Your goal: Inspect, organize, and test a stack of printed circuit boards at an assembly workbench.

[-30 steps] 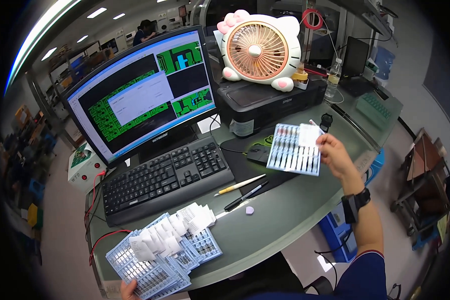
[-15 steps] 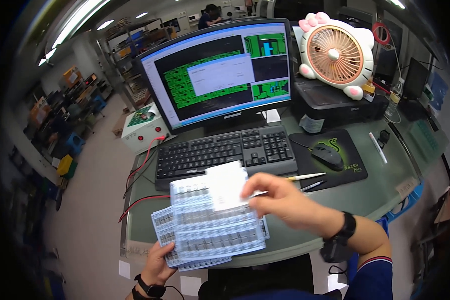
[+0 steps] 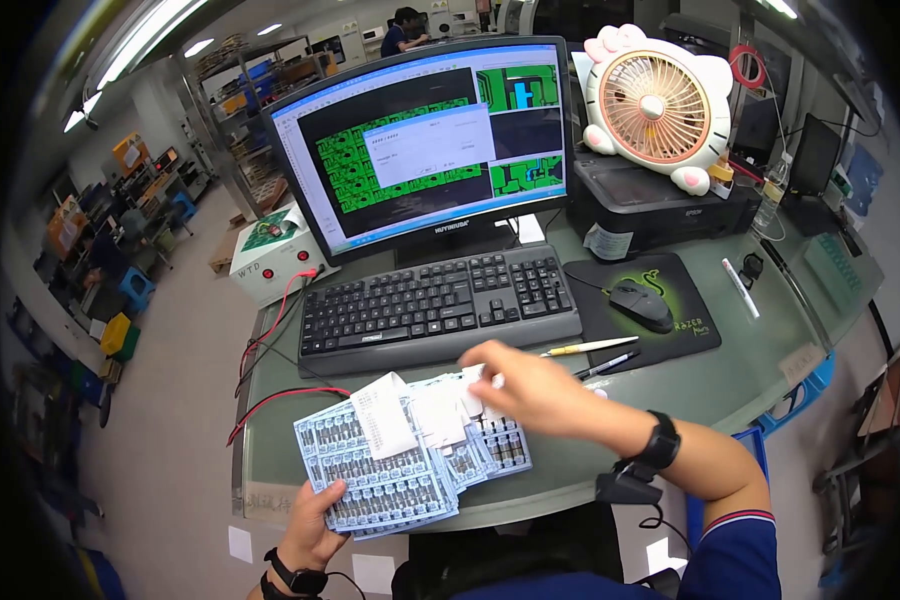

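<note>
- The surface (image 3: 770,375), greenish grey, carries everything; the work is kept at its near edge, probably so that both hands can reach it.
- One monitor (image 3: 425,140) is placed at the back, with green patterns shown on the screen, so it can be read while the hands are busy below.
- One black keyboard (image 3: 440,310) is set in front of it, and one pink and white fan (image 3: 658,105) is raised on a black box.
- One black mouse (image 3: 642,305) lies on one mat (image 3: 642,310), right of the keyboard.
- The stack of blue-white panels (image 3: 395,470) is fanned out at the near left edge of the surface; at least three panels can be counted, the exact number cannot be told.
- Several white paper slips (image 3: 382,412) lie on the stack; two or three are seen.
- The left hand (image 3: 315,515) is closed on the lower edge of the stack, thumb on top, apparently to steady it.
- The right hand (image 3: 525,390) is laid over the right part of the stack, fingers curled on a slip.
- Two pens (image 3: 595,355) lie just behind the right hand.
</note>
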The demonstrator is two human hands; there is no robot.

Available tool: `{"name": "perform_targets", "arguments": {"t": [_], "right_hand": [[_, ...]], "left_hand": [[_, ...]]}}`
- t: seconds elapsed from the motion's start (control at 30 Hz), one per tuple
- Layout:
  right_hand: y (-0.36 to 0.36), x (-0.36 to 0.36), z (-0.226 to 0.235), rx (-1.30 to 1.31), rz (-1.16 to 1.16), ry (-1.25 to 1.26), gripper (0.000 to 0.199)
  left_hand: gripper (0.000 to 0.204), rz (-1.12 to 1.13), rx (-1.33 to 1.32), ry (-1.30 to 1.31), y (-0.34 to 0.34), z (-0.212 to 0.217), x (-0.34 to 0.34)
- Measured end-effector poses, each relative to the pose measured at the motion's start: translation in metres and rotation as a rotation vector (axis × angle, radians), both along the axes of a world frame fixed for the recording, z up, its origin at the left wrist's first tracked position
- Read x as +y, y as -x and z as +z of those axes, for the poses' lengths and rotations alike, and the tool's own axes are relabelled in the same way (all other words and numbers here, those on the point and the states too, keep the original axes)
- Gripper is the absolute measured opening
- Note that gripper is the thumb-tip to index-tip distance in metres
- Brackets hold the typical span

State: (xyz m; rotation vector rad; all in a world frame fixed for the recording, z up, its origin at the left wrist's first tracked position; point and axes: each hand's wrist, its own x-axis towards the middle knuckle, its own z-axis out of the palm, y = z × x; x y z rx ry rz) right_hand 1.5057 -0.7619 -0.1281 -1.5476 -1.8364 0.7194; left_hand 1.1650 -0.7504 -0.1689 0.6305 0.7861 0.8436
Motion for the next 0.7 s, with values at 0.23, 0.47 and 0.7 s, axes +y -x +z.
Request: {"name": "perform_targets", "arguments": {"t": [0.23,0.47,0.7], "right_hand": [[-0.033,0.001,-0.027,-0.193,-0.174,0.189,0.032],[-0.034,0.005,-0.04,-0.101,-0.208,0.214,0.037],[-0.037,0.007,-0.042,-0.118,-0.205,0.205,0.037]], "left_hand": [[0.047,-0.004,-0.023,-0.062,0.002,-0.006,-0.003],[0.051,0.032,-0.047,-0.068,0.007,-0.011,-0.006],[0.054,0.038,-0.025,-0.085,0.012,-0.014,-0.01]]}}
